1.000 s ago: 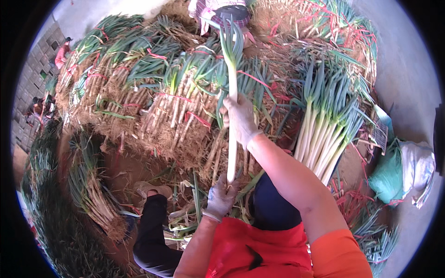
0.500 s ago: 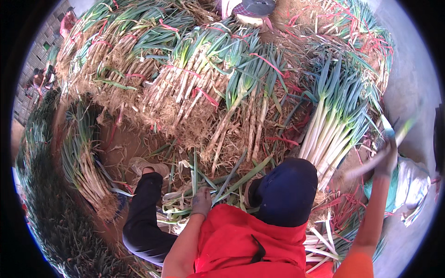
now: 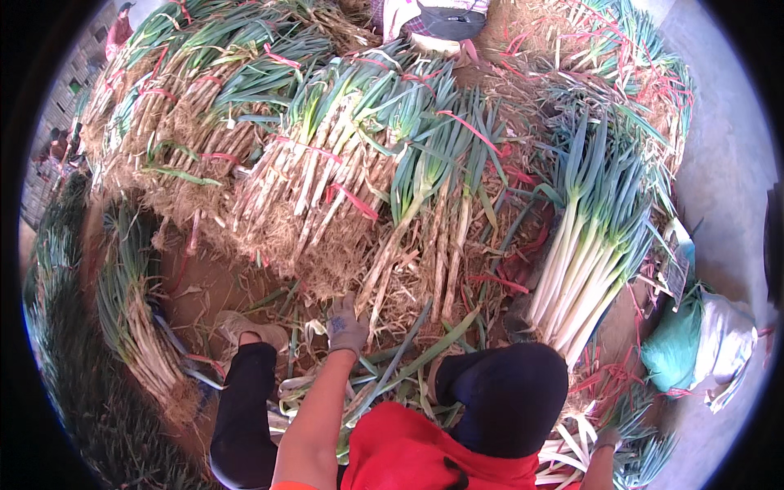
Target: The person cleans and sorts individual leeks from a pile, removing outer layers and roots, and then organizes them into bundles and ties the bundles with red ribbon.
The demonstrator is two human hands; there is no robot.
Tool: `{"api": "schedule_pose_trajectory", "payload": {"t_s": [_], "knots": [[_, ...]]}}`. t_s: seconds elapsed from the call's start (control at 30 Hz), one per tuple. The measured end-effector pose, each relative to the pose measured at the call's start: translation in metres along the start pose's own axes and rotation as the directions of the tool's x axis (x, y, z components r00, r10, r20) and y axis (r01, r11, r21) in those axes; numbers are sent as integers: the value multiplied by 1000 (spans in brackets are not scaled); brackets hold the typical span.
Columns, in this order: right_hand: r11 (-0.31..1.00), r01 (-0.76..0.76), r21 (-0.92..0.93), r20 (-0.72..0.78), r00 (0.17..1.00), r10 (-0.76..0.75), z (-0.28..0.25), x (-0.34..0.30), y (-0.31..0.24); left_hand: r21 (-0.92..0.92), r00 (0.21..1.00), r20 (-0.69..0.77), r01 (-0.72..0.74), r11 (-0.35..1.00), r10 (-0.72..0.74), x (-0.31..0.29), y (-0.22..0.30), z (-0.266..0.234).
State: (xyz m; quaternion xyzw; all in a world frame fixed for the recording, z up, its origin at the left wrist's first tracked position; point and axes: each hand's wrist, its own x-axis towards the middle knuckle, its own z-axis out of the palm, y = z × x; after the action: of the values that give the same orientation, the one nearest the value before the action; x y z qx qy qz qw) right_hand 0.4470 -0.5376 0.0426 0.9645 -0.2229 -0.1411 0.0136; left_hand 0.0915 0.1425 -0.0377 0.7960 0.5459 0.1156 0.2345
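My left hand (image 3: 347,328), in a grey glove, reaches forward to the root ends of unpeeled long green onions (image 3: 394,233) lying on the pile in front. Its fingers are stretched out beside the lowest stems; whether they touch is unclear. My right hand (image 3: 608,439) is low at the right, over peeled green onions (image 3: 563,457) with white stems and green leaves. Its fingers are mostly hidden there. Beyond my right knee lies a neat bundle of peeled green onions (image 3: 584,253), white stems toward me.
Tied bundles with brown roots (image 3: 302,175) fill the far side. Another bundle (image 3: 143,318) lies at left, beside a long dark-green row (image 3: 61,351). Loose leaves (image 3: 408,367) litter the ground between my legs. A green and white sack (image 3: 674,351) stands at right. Other people are farther off.
My right hand has swung down from the raised right side, where it held a long green onion, to the lower right. My left hand has moved forward from my lap to the root ends.
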Motion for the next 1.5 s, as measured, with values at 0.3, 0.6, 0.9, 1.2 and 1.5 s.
{"api": "schedule_pose_trajectory", "payload": {"t_s": [0.3,0.6,0.9,1.2,1.5], "knots": [[230,54,972,103,780,-618,-66,-176,-321,-147,772,586,399,905,-246,17,64,-20],[615,-330,716,662,38,-749,21,-325,-460,-512,784,612,491,705,-102,-116,72,-167],[415,-675,610,390,-201,-899,-34,-386,-520,-526,831,553,399,751,-55,-234,45,-226],[317,-560,765,151,-322,-934,-123,-456,-521,-508,976,15,-180,842,218,-127,86,-178],[289,-606,741,167,-251,-954,-115,-483,-516,-997,994,-78,-79,-16,-71,-10,190,-183]]}}
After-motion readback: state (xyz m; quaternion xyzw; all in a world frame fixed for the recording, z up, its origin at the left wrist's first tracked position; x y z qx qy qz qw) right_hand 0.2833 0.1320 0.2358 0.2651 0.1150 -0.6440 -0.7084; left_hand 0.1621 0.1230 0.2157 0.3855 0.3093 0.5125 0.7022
